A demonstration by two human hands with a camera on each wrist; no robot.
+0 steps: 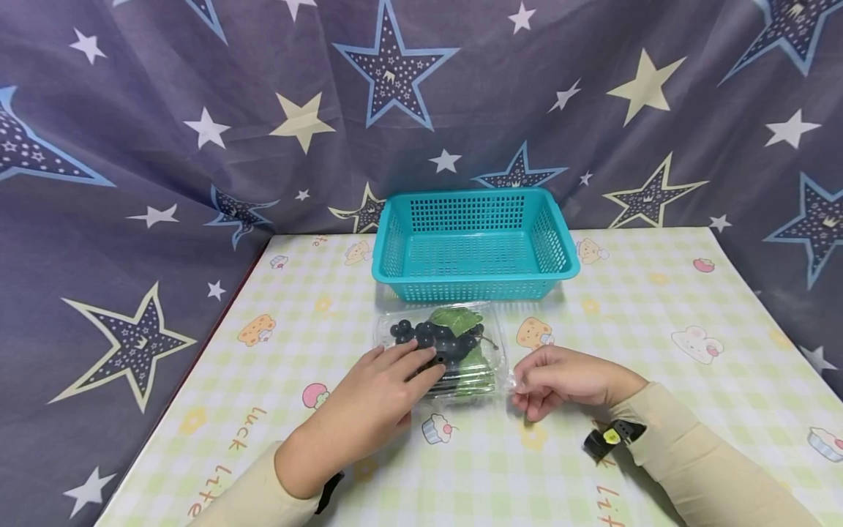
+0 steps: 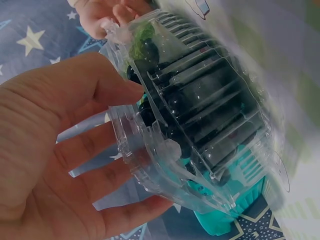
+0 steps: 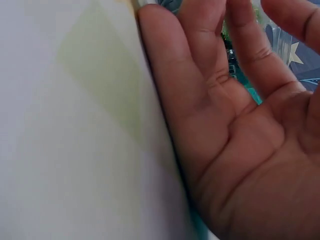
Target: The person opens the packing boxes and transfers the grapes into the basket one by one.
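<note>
A clear plastic clamshell box [image 1: 393,326] lies on the table with a bunch of dark grapes [image 1: 443,342] and green leaves [image 1: 456,320] inside. My left hand [image 1: 388,384] holds the box at its front left, fingers spread over the top. In the left wrist view, the left thumb [image 2: 112,82] touches one side of the plastic rim, while the fingers show through it. On the box's right edge, my right hand [image 1: 560,380] pinches the clear plastic between thumb and fingertips. Whether the lid is fastened, I cannot tell. The right wrist view shows mostly the right palm [image 3: 240,145].
Just behind the box stands a turquoise plastic basket [image 1: 474,279] with perforated walls and nothing in it. A checked, patterned cloth [image 1: 658,293] covers the table. Close behind the table hangs a dark curtain [image 1: 461,95] with stars.
</note>
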